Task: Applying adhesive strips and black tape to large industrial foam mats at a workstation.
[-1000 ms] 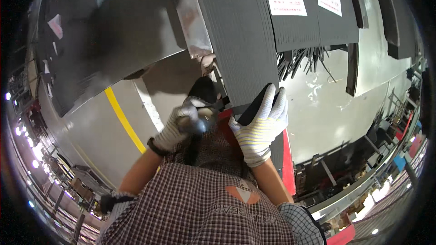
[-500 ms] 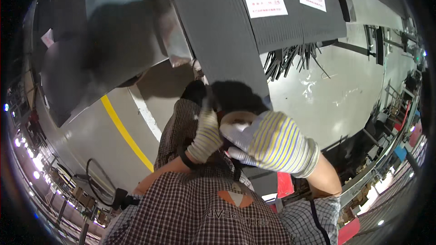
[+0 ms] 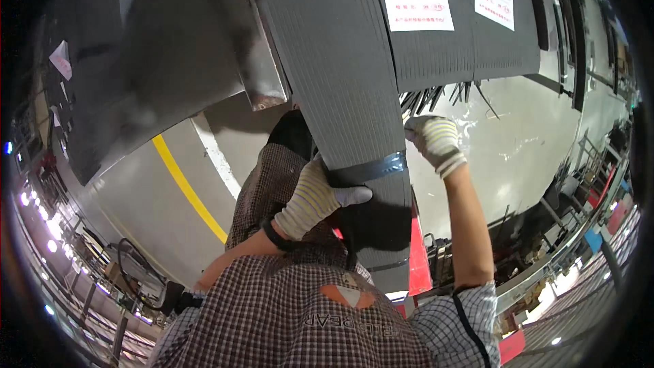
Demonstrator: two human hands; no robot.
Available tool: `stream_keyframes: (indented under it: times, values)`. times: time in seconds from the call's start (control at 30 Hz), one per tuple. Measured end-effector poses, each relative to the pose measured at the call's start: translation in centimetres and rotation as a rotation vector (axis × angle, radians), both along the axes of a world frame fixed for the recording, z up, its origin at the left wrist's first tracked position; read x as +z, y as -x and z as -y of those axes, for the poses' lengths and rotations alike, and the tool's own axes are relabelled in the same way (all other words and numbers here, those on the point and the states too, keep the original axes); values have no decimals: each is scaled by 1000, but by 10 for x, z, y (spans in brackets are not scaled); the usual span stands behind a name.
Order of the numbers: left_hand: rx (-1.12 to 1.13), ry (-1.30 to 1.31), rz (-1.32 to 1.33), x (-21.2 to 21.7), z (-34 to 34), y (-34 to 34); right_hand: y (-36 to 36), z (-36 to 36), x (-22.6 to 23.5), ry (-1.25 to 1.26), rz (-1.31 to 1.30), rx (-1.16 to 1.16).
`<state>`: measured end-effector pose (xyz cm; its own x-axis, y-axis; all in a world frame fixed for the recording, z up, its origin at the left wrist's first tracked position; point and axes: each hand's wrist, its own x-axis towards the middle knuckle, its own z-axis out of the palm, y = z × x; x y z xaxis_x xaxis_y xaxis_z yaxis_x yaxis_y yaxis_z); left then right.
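I see left hand (image 3: 317,197) clamped on near edge of dark sheet bundle (image 3: 347,95), thumb at tape band (image 3: 371,168). Right hand (image 3: 434,142) grips bundle's far edge. Bundle runs from stack (image 3: 470,41) toward my chest. Risk, my read: tape lets go, sheets fan out; uneven pull twists bundle.

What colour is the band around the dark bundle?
Shiny grey-blue, like tape, best seen in the head view.
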<state>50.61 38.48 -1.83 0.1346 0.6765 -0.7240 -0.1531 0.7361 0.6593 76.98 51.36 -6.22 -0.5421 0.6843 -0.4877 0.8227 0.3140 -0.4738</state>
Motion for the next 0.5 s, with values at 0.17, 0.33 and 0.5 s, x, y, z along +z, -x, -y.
stream_keyframes:
  times: [0.17,0.33,0.5]
  values:
    - [256,-127,216,6,-21,19,18,20,1,59,-383,-496]
    - [-41,-394,-265,26,-27,18,68,-5,95,3,5,-69]
    - [310,-241,311,22,-52,23,88,-15,89,-43,-295,-256]
